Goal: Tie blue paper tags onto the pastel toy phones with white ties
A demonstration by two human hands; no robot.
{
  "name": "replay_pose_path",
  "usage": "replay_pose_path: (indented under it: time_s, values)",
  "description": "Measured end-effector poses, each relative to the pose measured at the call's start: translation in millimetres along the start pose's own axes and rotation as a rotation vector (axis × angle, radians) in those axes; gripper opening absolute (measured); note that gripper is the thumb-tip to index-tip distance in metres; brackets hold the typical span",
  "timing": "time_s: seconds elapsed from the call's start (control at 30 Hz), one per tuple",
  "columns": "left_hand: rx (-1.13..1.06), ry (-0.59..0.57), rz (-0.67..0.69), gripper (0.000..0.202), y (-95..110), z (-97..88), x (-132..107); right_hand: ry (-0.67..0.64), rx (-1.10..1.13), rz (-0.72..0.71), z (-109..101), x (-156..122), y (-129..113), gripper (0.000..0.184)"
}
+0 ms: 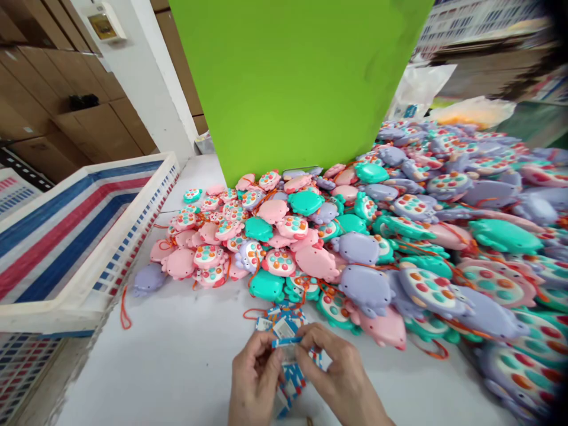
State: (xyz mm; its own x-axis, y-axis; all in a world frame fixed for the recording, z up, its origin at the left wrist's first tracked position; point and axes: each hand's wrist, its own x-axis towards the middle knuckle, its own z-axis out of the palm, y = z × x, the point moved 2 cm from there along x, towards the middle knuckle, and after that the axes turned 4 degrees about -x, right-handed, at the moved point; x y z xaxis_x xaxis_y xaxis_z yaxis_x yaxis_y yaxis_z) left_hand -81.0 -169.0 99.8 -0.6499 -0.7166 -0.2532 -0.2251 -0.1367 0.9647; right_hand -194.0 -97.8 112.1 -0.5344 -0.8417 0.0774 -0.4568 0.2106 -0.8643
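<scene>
Both ends of a small blue-and-white card (288, 350) are pinched between thumb and fingers, one by the left hand (254, 376), the other by the right hand (339, 370), just above the white table (177, 361). Beneath and just beyond the hands lies a loose heap of similar printed cards (293, 378). Next comes a broad pile of animal-shaped toys (355, 287), pink, teal and lilac, many with orange cords and coloured dots, spreading far to the right. One lilac toy (149, 279) lies at the pile's left edge, near a white plastic crate (171, 165) whose inside shows a lining (84, 204) striped blue, white and red. Another crate (26, 367) sits lower down, its contents hidden. Behind the pile stands a green panel (297, 83). At the back right, one translucent bag (426, 86) shows something blue and another bag (477, 106) something orange. Closed cardboard boxes (102, 127) are stacked at the back left.
</scene>
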Motion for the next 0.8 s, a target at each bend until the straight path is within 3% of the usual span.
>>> replay_pose_path:
  time_s: [0.17, 0.4, 0.57, 0.7, 0.8]
  values:
    - [0.222, 0.105, 0.168, 0.021, 2.4, -0.1, -8.3, -0.007, 0.049, -0.034, 0.2, 0.4, -0.8, 0.018]
    - [-0.135, -0.056, -0.101, 0.033, -3.7, -15.0, 1.0, -0.147, 0.095, -0.210, -1.3, -2.0, 0.6, 0.014]
    - [-0.039, -0.088, -0.036, 0.026, -4.8, -10.0, 5.6, -0.165, 0.036, -0.223, 4.0, -2.6, 3.2, 0.016]
    - [0.110, 0.013, 0.031, 0.025, -1.7, -8.4, 0.0, -0.072, -0.104, -0.199, 6.7, -4.6, 7.9, 0.017]
    - [0.152, 0.056, 0.050, 0.024, -0.4, -9.2, -3.6, -0.121, -0.116, -0.139, 11.0, -6.9, 10.6, 0.020]
